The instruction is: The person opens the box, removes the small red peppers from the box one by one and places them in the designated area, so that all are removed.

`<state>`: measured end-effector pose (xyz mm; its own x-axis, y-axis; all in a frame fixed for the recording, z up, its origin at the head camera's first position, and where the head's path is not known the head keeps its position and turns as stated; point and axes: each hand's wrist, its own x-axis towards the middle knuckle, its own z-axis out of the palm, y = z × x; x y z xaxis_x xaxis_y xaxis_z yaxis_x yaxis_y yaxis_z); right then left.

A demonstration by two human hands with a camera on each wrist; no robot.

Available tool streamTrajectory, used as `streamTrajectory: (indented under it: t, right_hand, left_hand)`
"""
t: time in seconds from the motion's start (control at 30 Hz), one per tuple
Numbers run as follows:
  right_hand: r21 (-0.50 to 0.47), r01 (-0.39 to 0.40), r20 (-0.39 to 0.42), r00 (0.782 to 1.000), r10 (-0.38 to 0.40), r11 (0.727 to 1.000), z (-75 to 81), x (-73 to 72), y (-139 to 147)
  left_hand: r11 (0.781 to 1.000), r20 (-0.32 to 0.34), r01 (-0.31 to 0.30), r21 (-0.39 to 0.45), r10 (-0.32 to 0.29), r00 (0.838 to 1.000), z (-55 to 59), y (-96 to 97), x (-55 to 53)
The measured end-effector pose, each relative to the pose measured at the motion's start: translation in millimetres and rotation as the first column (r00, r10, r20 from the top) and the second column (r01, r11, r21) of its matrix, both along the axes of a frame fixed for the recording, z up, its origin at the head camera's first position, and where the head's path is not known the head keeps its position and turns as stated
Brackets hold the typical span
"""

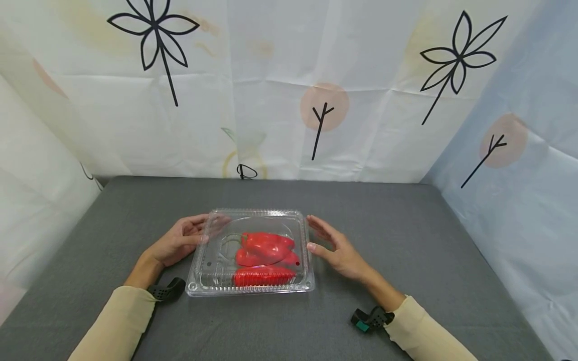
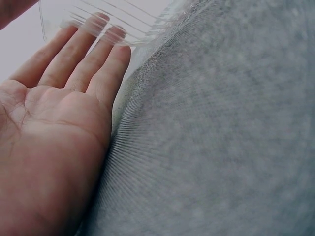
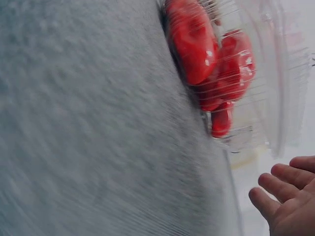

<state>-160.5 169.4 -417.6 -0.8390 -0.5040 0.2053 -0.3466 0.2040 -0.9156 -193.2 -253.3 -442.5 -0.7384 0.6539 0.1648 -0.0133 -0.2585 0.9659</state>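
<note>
A clear plastic clamshell container (image 1: pixel 205 273) lies on the grey table, its lid over several red peppers (image 1: pixel 266 248). One pepper has a green stem. At the container's left side is my left hand (image 1: pixel 180 241), some fingers overlapping the clear wall. The left wrist view shows that hand (image 2: pixel 64 113) with extended fingers, the tips right at the ridged plastic (image 2: pixel 123 19). My right hand (image 1: pixel 340 254) stands beside the right edge, thumb and fingers spread. In the right wrist view the peppers (image 3: pixel 194 46) show through the ridged side, with the right fingers (image 3: pixel 280 189) slightly apart from it.
Grey cloth covers the table (image 1: pixel 361 205). A white printed curtain (image 1: pixel 275 130) hangs behind the table, with more fabric at both sides. Each wrist wears a black band; the right band (image 1: pixel 372 319) has a green part.
</note>
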Motion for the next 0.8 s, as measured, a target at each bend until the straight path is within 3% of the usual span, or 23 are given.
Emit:
streamTrajectory:
  t: [0.13,0.23,0.47,0.63,0.8]
  right_hand:
    - [0.138,0.058,-0.109,0.993,-0.043,0.989,10.1,3.9,3.2]
    - [0.214,0.062,-0.153,0.988,-0.03,0.975,17.5,7.4,4.8]
    - [0.334,-0.026,-0.143,0.987,0.078,0.942,30.1,15.9,6.0]
    - [0.381,-0.095,-0.131,0.979,0.156,0.919,27.5,17.7,3.0]
    - [0.383,-0.097,-0.135,0.978,0.16,0.919,22.3,18.4,-0.8]
  left_hand:
    - [1.0,-0.011,-0.007,0.015,0.007,1.0,-0.9,-0.2,-0.8]
    - [0.999,-0.015,-0.019,0.028,0.02,1.0,-1.6,-1.2,-1.3]
    - [0.998,-0.002,-0.054,0.03,0.054,0.999,-2.6,-2.8,-0.8]
    - [0.998,0.004,-0.067,0.02,0.067,0.998,-3.2,-3.4,-1.1]
    - [0.996,0.004,-0.085,0.014,0.085,0.996,-3.4,-4.0,-1.6]
